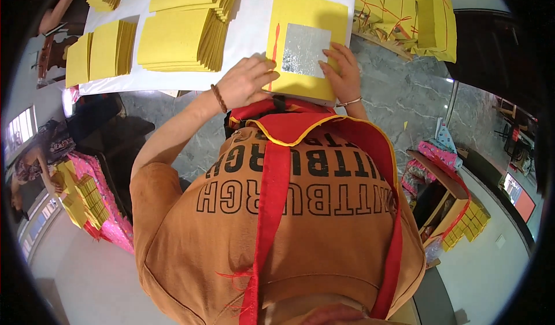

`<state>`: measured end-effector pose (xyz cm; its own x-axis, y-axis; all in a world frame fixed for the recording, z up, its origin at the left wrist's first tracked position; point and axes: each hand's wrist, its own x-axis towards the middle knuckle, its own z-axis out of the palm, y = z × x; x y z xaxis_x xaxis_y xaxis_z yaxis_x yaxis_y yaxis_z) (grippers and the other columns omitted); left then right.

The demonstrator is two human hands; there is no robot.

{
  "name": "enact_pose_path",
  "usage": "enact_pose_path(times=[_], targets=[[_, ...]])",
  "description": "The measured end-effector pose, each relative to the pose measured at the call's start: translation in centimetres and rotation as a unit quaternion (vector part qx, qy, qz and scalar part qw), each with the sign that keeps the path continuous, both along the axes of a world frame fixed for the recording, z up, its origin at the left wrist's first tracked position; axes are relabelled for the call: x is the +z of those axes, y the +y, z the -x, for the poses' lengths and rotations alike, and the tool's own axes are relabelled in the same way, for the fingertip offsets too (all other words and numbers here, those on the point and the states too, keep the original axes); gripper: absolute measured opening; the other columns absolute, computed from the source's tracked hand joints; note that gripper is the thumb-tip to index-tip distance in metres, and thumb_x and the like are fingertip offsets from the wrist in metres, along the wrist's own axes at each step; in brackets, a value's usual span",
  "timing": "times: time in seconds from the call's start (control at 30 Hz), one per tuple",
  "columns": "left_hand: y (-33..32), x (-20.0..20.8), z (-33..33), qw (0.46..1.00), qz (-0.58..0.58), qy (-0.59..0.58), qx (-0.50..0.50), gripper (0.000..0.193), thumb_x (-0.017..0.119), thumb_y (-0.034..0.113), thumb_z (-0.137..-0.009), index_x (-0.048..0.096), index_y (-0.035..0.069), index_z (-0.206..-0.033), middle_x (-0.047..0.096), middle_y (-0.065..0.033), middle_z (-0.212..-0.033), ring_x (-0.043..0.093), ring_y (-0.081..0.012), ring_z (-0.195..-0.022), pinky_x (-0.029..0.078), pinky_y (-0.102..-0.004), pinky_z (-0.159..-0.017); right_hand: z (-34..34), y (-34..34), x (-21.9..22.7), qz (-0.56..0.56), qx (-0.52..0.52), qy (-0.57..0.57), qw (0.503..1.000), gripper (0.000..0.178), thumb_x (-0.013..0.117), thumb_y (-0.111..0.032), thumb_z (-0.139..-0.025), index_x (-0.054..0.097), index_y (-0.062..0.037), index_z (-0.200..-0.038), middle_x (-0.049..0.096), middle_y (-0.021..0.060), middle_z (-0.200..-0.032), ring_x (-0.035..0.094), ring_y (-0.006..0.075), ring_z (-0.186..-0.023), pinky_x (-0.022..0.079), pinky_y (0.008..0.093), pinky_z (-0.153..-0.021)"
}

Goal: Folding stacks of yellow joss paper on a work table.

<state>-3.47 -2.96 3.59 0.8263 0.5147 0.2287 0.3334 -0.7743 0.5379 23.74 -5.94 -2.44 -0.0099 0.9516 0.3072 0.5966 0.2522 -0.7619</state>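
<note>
In front of me at the table's near edge lies a yellow joss paper sheet (310, 10) with a silver foil square (306, 50) and a red streak along its left side. My left hand (248, 81) grips the paper's left edge with bent fingers, near the red streak. On the opposite edge, my right hand (344, 73) holds the paper, its fingertips and thumb reaching onto the foil's right side. How many sheets lie beneath cannot be made out.
Fanned stacks of yellow paper (173, 39) cover the left of the white table (245, 33). Yellow bags with red cords (387, 7) stand at the far right. Yellow bundles (92, 200) sit at the lower left, near another person's arm (45, 172). A wooden frame (442, 180) stands to my right.
</note>
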Motion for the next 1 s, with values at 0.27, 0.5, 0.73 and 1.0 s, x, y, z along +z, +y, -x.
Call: enact_pose_path(times=[0.27, 0.5, 0.73, 1.0], targets=[[-0.8, -0.2, 0.7, 0.999, 0.034, 0.011, 0.022, 0.021, 0.061, 0.01, -0.078, 0.061, 0.002, -0.097, 0.058, -0.0117, -0.091, 0.055, -0.0263, -0.085, 0.046, -0.0339, -0.075, 0.0, -0.1, -0.1, 0.029, -0.007, 0.031, 0.999, 0.029, 0.069, -0.016, -0.072, 0.065, -0.0093, -0.1, 0.056, 0.0089, -0.114, 0.05, 0.0256, -0.109, 0.04, 0.0356, -0.092], [2.0, 0.1, 0.7, 0.96, 0.277, -0.011, 0.042, 0.014, 0.056, 0.011, -0.085, 0.061, -0.002, -0.089, 0.054, -0.0098, -0.071, 0.055, -0.0204, -0.066, 0.045, -0.0297, -0.062, -0.8, -0.3, 0.5, 0.186, -0.002, 0.387, 0.903, 0.031, 0.047, -0.024, -0.093, 0.065, 0.0005, -0.095, 0.054, 0.0082, -0.118, 0.049, 0.0142, -0.107, 0.037, 0.0269, -0.092], [2.9, -1.7, 1.3, 0.872, 0.484, -0.014, 0.072, 0.015, 0.055, 0.011, -0.086, 0.061, -0.003, -0.089, 0.06, -0.0039, -0.077, 0.057, -0.0102, -0.07, 0.048, -0.0238, -0.065, -1.4, -0.2, -0.6, 0.146, 0.026, 0.299, 0.942, 0.037, 0.038, -0.027, -0.096, 0.061, 0.0019, -0.1, 0.053, 0.0074, -0.122, 0.049, 0.0147, -0.108, 0.034, 0.0267, -0.095], [3.2, -1.7, 1.2, 0.83, 0.546, -0.048, 0.099, 0.018, 0.055, 0.016, -0.088, 0.061, -0.001, -0.09, 0.06, -0.0024, -0.077, 0.057, -0.0077, -0.068, 0.049, -0.0229, -0.062, -2.7, 0.1, -1.7, 0.129, 0.082, 0.3, 0.942, 0.037, 0.042, -0.031, -0.094, 0.06, -0.0006, -0.102, 0.046, 0.0093, -0.13, 0.038, 0.0216, -0.122, 0.029, 0.0322, -0.101]])
